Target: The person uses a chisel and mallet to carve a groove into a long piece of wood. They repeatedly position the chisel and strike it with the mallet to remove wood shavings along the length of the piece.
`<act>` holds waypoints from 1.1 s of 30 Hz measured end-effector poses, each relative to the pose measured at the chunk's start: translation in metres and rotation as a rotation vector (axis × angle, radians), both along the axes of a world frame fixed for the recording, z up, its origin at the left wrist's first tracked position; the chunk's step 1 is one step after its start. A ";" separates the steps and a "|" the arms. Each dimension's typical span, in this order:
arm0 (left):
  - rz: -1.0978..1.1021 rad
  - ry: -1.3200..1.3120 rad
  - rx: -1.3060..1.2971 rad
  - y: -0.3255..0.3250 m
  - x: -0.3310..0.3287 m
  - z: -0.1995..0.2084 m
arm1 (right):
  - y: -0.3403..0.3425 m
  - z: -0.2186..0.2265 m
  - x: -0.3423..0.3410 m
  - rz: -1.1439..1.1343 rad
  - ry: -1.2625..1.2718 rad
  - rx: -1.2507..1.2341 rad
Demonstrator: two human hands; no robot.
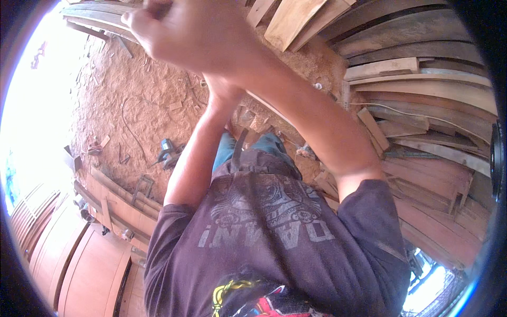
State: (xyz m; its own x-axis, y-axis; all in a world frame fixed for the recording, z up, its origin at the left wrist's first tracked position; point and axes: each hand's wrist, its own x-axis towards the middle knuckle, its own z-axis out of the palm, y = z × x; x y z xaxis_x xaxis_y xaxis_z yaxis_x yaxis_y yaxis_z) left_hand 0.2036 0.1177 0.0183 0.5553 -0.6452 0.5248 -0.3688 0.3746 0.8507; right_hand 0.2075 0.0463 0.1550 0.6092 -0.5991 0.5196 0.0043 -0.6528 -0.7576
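Observation:
My right hand [193,34] is raised close in front of me at the top of the view, its forearm crossing over my left one. The fingers curl in at the upper left, and whatever they hold, if anything, is hidden. Of my left hand [226,87] only the part by the wrist shows, since the right hand and wrist cover its fingers. A thin pale straight edge [272,108] runs along the underside of my right forearm; I cannot tell what it belongs to or whether a hand holds it.
Stacked planks [422,84] line the right side, with loose boards [293,21] at the top. A blue power tool [168,150] lies on the sawdust-covered ground [116,100] to the left. Curved wooden panels [95,269] stand at the lower left, beside a long timber piece [121,203].

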 end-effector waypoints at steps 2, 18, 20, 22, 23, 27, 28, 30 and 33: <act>0.053 0.013 0.076 -0.007 0.025 -0.013 | -0.011 -0.038 0.062 -0.043 0.248 0.030; -0.427 0.094 0.050 0.002 -0.067 0.077 | 0.033 0.073 -0.135 0.091 -0.059 0.389; -0.532 0.019 -0.026 0.005 -0.091 0.087 | 0.033 0.087 -0.186 0.290 -0.124 0.389; -0.702 -0.139 0.035 0.013 -0.105 0.113 | 0.030 0.085 -0.231 0.461 -0.288 0.255; -0.773 -0.152 0.037 0.013 -0.116 0.122 | 0.036 0.083 -0.251 0.470 -0.329 0.230; -0.858 -0.234 0.047 0.022 -0.158 0.104 | 0.059 0.073 -0.316 0.358 -0.349 0.256; -0.868 -0.252 0.052 0.024 -0.167 0.099 | 0.064 0.065 -0.331 0.337 -0.359 0.282; -0.900 -0.327 0.088 0.026 -0.182 0.095 | 0.070 0.056 -0.356 0.314 -0.349 0.299; -0.942 -0.338 0.107 0.035 -0.197 0.086 | 0.077 0.052 -0.379 0.327 -0.251 0.302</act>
State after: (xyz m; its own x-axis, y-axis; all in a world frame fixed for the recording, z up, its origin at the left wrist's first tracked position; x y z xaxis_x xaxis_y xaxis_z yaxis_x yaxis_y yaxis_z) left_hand 0.0065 0.1522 0.1046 -0.3729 -0.7978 0.4737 -0.1903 0.5655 0.8025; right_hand -0.1718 0.1231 0.2068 0.6685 -0.5442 0.5069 0.3777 -0.3388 -0.8617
